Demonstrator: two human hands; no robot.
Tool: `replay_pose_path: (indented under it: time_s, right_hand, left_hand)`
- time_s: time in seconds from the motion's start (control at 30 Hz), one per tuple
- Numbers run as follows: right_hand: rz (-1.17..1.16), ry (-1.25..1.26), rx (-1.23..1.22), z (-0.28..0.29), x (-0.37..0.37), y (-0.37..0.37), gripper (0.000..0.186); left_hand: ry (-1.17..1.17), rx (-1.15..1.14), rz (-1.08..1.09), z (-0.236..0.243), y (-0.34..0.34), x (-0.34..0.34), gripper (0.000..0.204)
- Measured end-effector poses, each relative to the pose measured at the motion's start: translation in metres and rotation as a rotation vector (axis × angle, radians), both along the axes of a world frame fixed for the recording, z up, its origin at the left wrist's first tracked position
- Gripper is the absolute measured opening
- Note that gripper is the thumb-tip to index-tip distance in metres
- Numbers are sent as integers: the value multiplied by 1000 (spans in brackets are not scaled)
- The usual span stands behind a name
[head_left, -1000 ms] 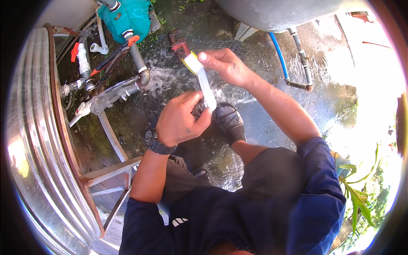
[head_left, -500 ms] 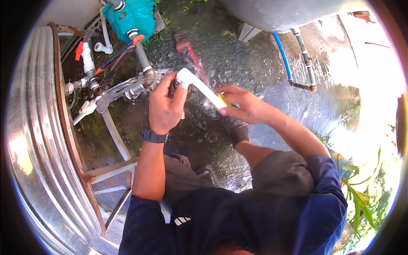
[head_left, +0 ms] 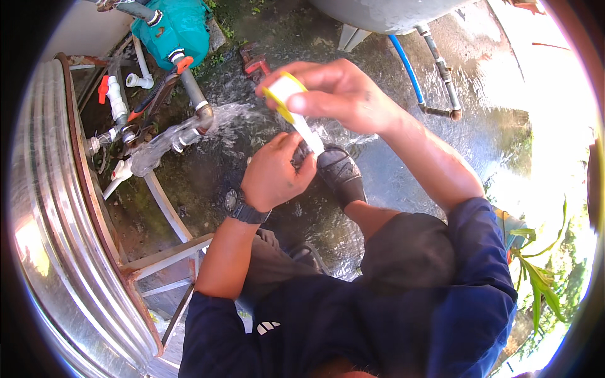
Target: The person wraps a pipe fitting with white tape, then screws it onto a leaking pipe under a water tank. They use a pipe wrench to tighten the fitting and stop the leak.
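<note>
1. Head view: the yellow-rimmed spool (head_left: 285,91) is right of and lower than the teal housing (head_left: 173,31).
2. The right hand (head_left: 346,94) grasps this spool.
3. The left hand (head_left: 274,173), lower right of the housing, pinches the end of the white tape (head_left: 307,133).
4. Water (head_left: 151,154) sprays below the housing.

The concrete floor (head_left: 378,69) is wet and shiny. On the left is a big, silver, ridged tank (head_left: 63,208) next to a rusty metal frame (head_left: 167,258). A grey tank (head_left: 391,12) shows at the top, and a pale wall (head_left: 82,34) at upper left. Bright sunlight (head_left: 551,145) whitens the right side, above a green plant (head_left: 542,286).
</note>
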State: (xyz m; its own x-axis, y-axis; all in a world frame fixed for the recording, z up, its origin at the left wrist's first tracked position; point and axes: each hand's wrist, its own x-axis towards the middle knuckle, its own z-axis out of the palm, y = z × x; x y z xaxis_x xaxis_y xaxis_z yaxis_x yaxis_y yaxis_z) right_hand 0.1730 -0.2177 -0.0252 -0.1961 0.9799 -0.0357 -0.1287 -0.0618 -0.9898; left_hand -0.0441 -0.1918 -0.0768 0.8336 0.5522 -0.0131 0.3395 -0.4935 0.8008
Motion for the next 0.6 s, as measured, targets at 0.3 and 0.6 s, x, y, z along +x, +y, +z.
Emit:
replay_pose_path:
  time_s: [0.3,0.6]
  right_hand:
    - [-157,-203,-408,-110,-6,-7,78]
    - [68,-360,-81,-43,-12,-79,35]
  left_hand:
    - [-108,-11,135,18,11,-9,33]
    - [-69,67,308,-9,34,-14,32]
